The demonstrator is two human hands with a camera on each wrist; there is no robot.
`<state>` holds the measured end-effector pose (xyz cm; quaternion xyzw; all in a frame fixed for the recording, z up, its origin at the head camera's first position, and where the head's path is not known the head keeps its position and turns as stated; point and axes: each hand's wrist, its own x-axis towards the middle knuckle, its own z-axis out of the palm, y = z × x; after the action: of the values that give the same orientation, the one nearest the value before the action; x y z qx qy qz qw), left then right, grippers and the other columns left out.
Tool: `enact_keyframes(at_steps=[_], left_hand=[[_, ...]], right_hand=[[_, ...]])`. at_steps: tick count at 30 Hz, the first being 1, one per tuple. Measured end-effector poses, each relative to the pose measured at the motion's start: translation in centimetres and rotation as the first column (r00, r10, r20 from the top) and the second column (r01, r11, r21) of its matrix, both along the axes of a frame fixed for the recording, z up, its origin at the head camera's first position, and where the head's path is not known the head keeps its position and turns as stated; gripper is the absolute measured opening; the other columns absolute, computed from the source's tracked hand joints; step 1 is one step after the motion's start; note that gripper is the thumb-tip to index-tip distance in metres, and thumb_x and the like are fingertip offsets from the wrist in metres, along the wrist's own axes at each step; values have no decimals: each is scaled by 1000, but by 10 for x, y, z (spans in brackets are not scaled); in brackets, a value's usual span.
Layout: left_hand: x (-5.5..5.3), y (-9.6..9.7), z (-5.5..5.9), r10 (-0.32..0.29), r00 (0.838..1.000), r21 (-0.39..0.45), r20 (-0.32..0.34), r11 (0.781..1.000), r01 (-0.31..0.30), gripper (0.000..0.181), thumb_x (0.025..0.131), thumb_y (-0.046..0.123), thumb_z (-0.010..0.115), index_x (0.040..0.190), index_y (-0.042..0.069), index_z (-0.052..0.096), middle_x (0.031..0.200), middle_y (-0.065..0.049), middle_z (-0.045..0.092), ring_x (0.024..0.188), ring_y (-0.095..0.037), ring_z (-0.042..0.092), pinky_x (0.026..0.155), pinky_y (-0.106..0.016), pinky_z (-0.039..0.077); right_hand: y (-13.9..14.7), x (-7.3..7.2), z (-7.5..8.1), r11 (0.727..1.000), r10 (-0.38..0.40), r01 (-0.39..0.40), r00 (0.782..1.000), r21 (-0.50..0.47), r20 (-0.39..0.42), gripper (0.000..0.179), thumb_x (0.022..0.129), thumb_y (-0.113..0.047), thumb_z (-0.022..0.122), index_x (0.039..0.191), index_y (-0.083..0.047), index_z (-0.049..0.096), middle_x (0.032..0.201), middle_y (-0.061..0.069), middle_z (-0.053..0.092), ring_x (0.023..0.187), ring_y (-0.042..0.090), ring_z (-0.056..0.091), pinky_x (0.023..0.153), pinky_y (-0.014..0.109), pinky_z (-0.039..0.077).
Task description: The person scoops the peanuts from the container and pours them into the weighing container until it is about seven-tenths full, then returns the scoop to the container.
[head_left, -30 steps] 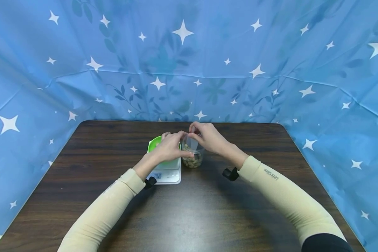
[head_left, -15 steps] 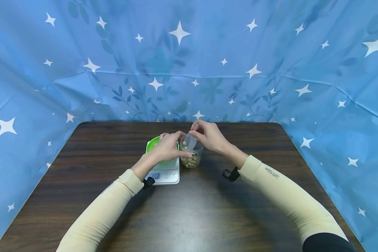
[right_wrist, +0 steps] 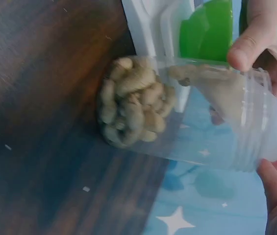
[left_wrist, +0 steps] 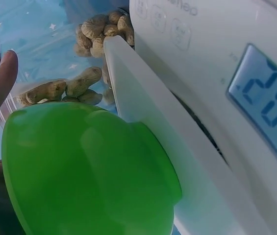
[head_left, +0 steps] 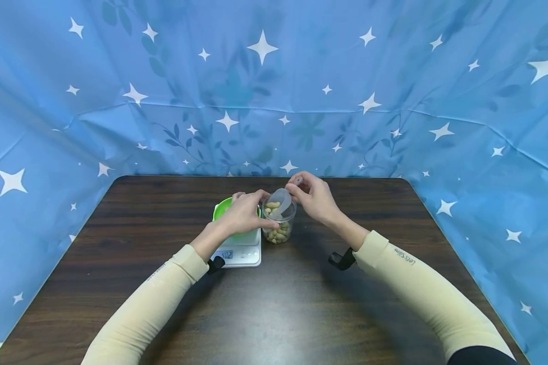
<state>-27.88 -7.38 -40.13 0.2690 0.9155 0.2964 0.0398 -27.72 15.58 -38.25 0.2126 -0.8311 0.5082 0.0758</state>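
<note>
A clear plastic jar stands on the table with peanuts in their shells heaped at its bottom. My left hand grips the jar near its mouth, thumb at the front. Above the jar, my right hand pinches the handle of a translucent scoop. The scoop's bowl reaches into the jar's mouth, tilted, and several peanuts lie up at its level in the right wrist view. Directly left of the jar, a green bowl sits on a white kitchen scale, partly hidden by my left hand.
The scale's display reads 402, any decimal point too small to make out. Everything stands on a dark wooden table, with a blue star-patterned cloth hanging behind it. Small light crumbs dot the wood.
My right hand has moved up and to the right, raising the scoop inside the jar, and peanuts now show high in it. My left hand stays on the jar.
</note>
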Motion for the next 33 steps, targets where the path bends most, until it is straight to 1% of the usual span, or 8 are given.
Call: enact_keyframes(at_steps=[3, 7, 13, 15, 20, 25, 29, 33], left_hand=[[0, 0, 0, -7, 1000, -2, -1, 1000, 7, 78, 83, 45, 87, 141, 5, 55, 127, -7, 66, 121, -31, 58, 113, -60, 18], [0, -1, 0, -4, 1000, -6, -7, 1000, 4, 78, 82, 45, 87, 140, 5, 55, 127, -7, 66, 120, -28, 58, 113, -59, 18], [0, -1, -1, -6, 1000, -4, -3, 1000, 6, 79, 82, 45, 87, 141, 5, 55, 125, -7, 67, 119, -29, 59, 113, -58, 18], [0, 0, -1, -8, 1000, -4, -2, 1000, 8, 79, 82, 45, 87, 142, 4, 54, 125, -7, 67, 119, -30, 59, 113, -59, 18], [0, 1, -2, -10, 1000, -6, -3, 1000, 10, 80, 82, 46, 87, 142, 4, 54, 125, -7, 67, 119, -29, 59, 113, -58, 17], [0, 1, 0, -2, 1000, -8, -6, 1000, 2, 79, 82, 45, 87, 141, 5, 55, 126, -7, 66, 119, -27, 58, 113, -58, 18], [0, 1, 0, -4, 1000, -3, -5, 1000, 3, 78, 82, 44, 87, 141, 4, 55, 127, -7, 67, 121, -26, 58, 114, -59, 16], [1, 1, 0, 1, 1000, -1, 3, 1000, -1, 78, 82, 44, 87, 141, 3, 55, 128, -8, 67, 123, -27, 58, 115, -59, 15]], right_hand=[[4, 3, -6, 989, 2, 5, 999, -145, 51, 21, 105, -20, 61, 112, 0, 64, 105, 15, 69, 98, 26, 70, 82, 35, 59], [9, 5, -14, 947, 16, 13, 996, -321, 87, 23, 106, -12, 58, 116, 8, 59, 112, 21, 65, 103, 25, 68, 86, 36, 57], [13, 8, -21, 885, 13, 35, 995, -463, 100, 21, 106, -7, 56, 116, 12, 55, 112, 22, 64, 101, 20, 68, 88, 38, 57], [14, 9, -23, 874, 4, 44, 995, -483, 97, 22, 106, -7, 56, 117, 12, 55, 112, 22, 64, 102, 19, 67, 88, 39, 57], [15, 10, -26, 868, -12, 55, 996, -493, 90, 23, 106, -8, 56, 117, 12, 55, 114, 26, 64, 103, 20, 66, 87, 39, 58], [13, 11, -26, 871, -13, 47, 997, -489, 73, 25, 105, -10, 59, 116, 13, 56, 113, 26, 66, 101, 21, 67, 85, 39, 58], [12, 14, -27, 892, -9, 30, 999, -450, 47, 22, 104, -8, 61, 114, 12, 59, 110, 25, 68, 101, 22, 70, 86, 40, 58], [10, 18, -30, 927, -10, 13, 1000, -374, 11, 19, 103, -7, 63, 114, 8, 63, 109, 24, 69, 98, 23, 71, 87, 44, 56]])
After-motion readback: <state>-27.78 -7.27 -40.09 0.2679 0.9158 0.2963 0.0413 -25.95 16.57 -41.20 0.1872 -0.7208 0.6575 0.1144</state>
